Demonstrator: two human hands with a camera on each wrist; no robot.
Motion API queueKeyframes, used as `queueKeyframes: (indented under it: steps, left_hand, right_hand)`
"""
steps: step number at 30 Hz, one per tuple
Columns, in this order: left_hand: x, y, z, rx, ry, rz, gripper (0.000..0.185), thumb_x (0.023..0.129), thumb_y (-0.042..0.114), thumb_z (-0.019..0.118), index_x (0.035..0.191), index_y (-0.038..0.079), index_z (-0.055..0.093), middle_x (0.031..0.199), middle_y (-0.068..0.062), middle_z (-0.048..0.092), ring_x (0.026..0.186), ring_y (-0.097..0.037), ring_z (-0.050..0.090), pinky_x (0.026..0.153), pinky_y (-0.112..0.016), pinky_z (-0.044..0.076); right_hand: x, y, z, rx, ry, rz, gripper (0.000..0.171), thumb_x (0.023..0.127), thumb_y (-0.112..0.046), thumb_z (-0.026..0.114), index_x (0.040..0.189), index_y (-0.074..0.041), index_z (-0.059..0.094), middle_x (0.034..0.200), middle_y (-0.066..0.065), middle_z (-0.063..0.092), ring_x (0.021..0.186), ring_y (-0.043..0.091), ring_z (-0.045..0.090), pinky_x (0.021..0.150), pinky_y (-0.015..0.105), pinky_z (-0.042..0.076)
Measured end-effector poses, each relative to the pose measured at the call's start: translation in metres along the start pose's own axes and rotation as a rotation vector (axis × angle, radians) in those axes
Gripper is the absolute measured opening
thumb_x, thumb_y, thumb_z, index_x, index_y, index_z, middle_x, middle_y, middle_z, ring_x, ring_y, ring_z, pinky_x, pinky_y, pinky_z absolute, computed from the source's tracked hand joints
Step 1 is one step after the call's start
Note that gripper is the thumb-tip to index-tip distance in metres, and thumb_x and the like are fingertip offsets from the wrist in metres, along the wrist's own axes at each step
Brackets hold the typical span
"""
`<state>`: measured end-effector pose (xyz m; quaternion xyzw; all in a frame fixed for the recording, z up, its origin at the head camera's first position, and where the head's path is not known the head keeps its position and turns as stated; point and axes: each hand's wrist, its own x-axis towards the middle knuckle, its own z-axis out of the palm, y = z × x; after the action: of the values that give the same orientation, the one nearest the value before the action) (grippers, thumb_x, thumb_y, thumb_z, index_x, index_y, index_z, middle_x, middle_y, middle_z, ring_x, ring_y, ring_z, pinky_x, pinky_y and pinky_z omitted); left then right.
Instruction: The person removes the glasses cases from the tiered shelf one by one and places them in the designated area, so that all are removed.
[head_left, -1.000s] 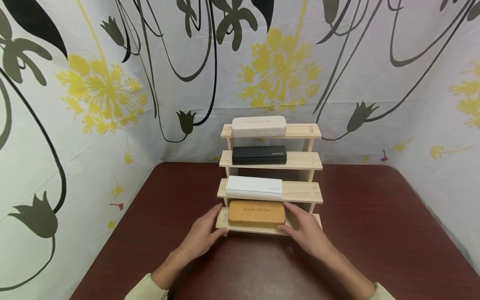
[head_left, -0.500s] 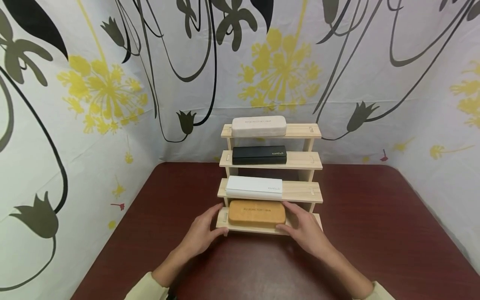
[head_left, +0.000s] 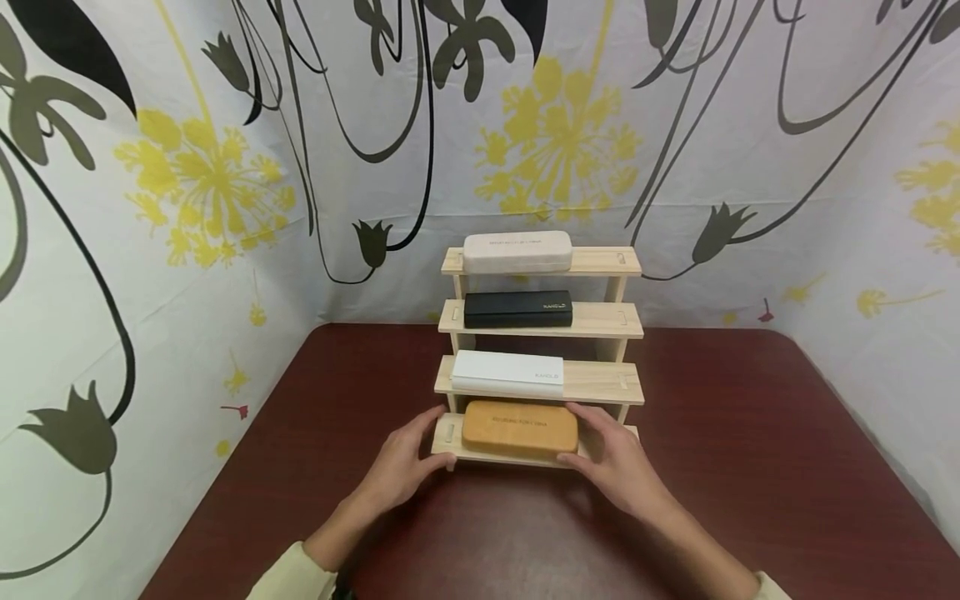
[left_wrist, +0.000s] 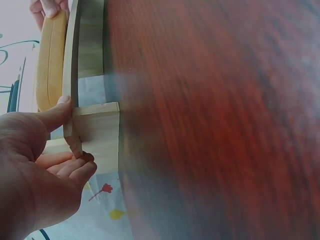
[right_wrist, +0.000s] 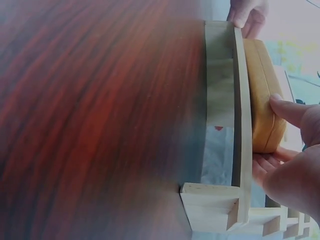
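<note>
A four-tier wooden stepped rack (head_left: 600, 379) stands on the table, one glasses case lying on each tier. On the lowest tier is the mustard-yellow glasses case (head_left: 520, 427), with a seam along its side in the right wrist view. My right hand (head_left: 622, 467) holds this case by its right end, thumb at the front and fingers around the end. With thumb and fingers, my left hand (head_left: 397, 471) grips the left end of the lowest shelf (left_wrist: 71, 55). Above sit a white case (head_left: 507, 373), a black case (head_left: 517, 309) and, on top, an off-white case (head_left: 517, 252).
The dark red-brown table (head_left: 720, 467) extends on both sides of the rack and in front of it. Behind and at the sides hangs a white cloth (head_left: 450, 167) printed with grey and yellow flowers. Each tier has bare wood right of its case.
The mustard-yellow glasses case has shifted slightly to the right along the lowest shelf, together with my right hand. My left hand stays at the shelf's left end.
</note>
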<state>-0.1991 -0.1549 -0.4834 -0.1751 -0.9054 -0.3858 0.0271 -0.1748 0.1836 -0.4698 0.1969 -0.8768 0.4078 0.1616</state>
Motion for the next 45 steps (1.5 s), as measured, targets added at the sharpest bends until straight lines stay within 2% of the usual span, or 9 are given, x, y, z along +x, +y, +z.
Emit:
queueKeyframes:
  steps: [9, 15, 25, 32, 36, 40, 45]
  left_hand:
    - [0.002, -0.001, 0.0, -0.004, 0.0, -0.004, 0.077, 0.089, 0.018, 0.088, 0.154, -0.001, 0.052, 0.154, -0.017, 0.057, 0.143, -0.035, 0.053, 0.115, -0.055, 0.044]
    - [0.003, 0.0, 0.0, -0.005, -0.009, -0.013, 0.076, 0.09, 0.018, 0.088, 0.154, 0.0, 0.051, 0.155, -0.017, 0.056, 0.143, -0.035, 0.052, 0.115, -0.056, 0.043]
    - [0.001, -0.001, -0.002, -0.023, 0.001, -0.031, 0.075, 0.089, 0.016, 0.089, 0.153, 0.001, 0.053, 0.153, -0.016, 0.057, 0.141, -0.036, 0.054, 0.113, -0.056, 0.046]
    - [0.001, -0.006, 0.0, -0.04, 0.014, -0.018, 0.075, 0.088, 0.016, 0.09, 0.152, 0.003, 0.054, 0.151, -0.016, 0.058, 0.139, -0.037, 0.056, 0.112, -0.053, 0.048]
    - [0.001, -0.007, 0.001, -0.061, 0.022, -0.016, 0.075, 0.087, 0.016, 0.09, 0.152, 0.004, 0.055, 0.151, -0.016, 0.059, 0.139, -0.037, 0.056, 0.112, -0.052, 0.048]
    - [0.001, -0.007, 0.002, -0.074, 0.032, -0.016, 0.075, 0.086, 0.015, 0.091, 0.151, 0.004, 0.056, 0.15, -0.015, 0.059, 0.139, -0.036, 0.056, 0.112, -0.051, 0.048]
    - [0.001, -0.006, 0.002, -0.082, 0.034, -0.016, 0.076, 0.085, 0.015, 0.091, 0.151, 0.002, 0.055, 0.151, -0.015, 0.059, 0.139, -0.036, 0.056, 0.112, -0.051, 0.048]
  right_hand:
    - [-0.005, -0.001, -0.014, 0.135, -0.042, 0.072, 0.07, 0.082, -0.004, 0.092, 0.144, 0.003, 0.061, 0.137, 0.025, 0.067, 0.127, 0.039, 0.065, 0.104, 0.048, 0.052]
    - [-0.01, 0.001, -0.02, 0.215, -0.071, 0.117, 0.07, 0.085, -0.005, 0.09, 0.147, 0.003, 0.059, 0.139, 0.025, 0.066, 0.129, 0.039, 0.064, 0.103, 0.043, 0.053]
    - [-0.016, -0.001, -0.029, 0.244, -0.044, 0.077, 0.068, 0.085, -0.004, 0.09, 0.147, -0.001, 0.061, 0.141, 0.022, 0.066, 0.128, 0.038, 0.064, 0.102, 0.032, 0.054]
    - [-0.024, -0.002, -0.037, 0.278, -0.041, 0.06, 0.069, 0.083, 0.001, 0.089, 0.146, -0.002, 0.062, 0.144, 0.024, 0.062, 0.128, 0.04, 0.062, 0.092, 0.029, 0.059]
    - [-0.031, -0.002, -0.042, 0.285, -0.029, 0.04, 0.07, 0.083, 0.003, 0.089, 0.147, -0.004, 0.061, 0.145, 0.024, 0.061, 0.128, 0.028, 0.064, 0.088, 0.028, 0.06]
    - [-0.037, -0.001, -0.049, 0.213, -0.007, 0.042, 0.069, 0.084, 0.0, 0.089, 0.147, -0.005, 0.061, 0.144, 0.019, 0.064, 0.127, 0.01, 0.063, 0.096, 0.022, 0.056]
    - [-0.044, 0.0, -0.061, 0.176, 0.007, 0.054, 0.07, 0.085, -0.002, 0.09, 0.148, -0.008, 0.061, 0.144, 0.018, 0.064, 0.127, 0.001, 0.061, 0.099, 0.016, 0.051]
